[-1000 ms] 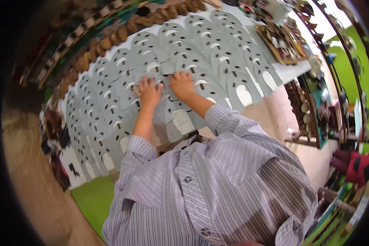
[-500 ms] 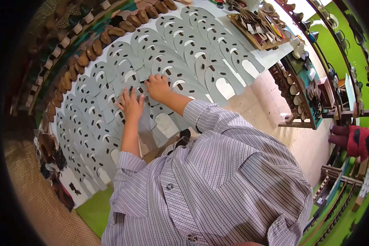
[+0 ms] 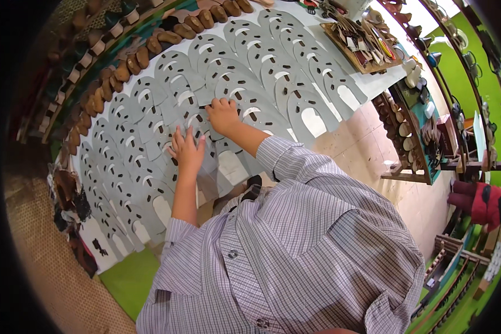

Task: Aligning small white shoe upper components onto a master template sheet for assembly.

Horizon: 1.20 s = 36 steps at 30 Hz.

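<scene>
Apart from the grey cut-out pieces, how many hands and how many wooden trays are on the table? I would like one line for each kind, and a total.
Hands: 2 (left hand, right hand)
Wooden tray: 1
Total: 3

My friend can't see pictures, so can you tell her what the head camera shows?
A person in a checked shirt presses the left hand and right hand flat on grey horseshoe-shaped cut-outs that overlap in rows across a white table. Brown shoe-shaped forms line the far edge, and a wooden tray of tools sits at the right.
</scene>
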Motion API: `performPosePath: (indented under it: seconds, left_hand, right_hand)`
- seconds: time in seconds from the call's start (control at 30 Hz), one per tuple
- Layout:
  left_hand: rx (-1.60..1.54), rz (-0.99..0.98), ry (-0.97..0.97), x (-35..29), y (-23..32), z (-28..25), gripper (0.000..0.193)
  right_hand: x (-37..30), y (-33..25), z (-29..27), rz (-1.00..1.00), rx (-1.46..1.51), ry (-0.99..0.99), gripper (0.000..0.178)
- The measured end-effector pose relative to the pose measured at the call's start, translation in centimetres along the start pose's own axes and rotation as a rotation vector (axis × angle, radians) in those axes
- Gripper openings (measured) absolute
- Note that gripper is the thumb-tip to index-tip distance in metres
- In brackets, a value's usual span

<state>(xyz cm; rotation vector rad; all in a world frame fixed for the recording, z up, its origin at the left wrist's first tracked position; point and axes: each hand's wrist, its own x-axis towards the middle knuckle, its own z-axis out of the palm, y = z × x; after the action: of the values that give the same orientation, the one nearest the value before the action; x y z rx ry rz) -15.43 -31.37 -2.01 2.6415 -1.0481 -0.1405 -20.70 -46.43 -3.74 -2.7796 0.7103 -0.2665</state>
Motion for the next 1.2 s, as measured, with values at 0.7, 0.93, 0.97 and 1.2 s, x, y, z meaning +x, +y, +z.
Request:
performPosePath:
  seconds: [0.7, 0.93, 0.97, 1.2]
  left_hand:
    - [-0.165, 0.217, -0.192, -6.0, 0.4, 0.7, 0.059]
    - [-0.140, 0.282, -0.144, -6.2, 0.9, 1.2, 0.061]
    - [-0.155, 0.261, -0.154, -6.1, 1.2, 1.1, 0.059]
    - [-0.204, 0.257, 0.027, 2.0, 2.7, 0.5, 0.048]
  right_hand:
    - [-10.7, -2.9, -1.9, -0.019, 0.035, 0.204, 0.025]
    - [-12.0, -2.1, -2.9, -0.037, 0.093, 0.180, 0.023]
    - [-11.7, -1.7, -3.1, -0.044, 0.095, 0.182, 0.023]
    - [-5.7, 3.2, -5.4, -0.064, 0.134, 0.199, 0.025]
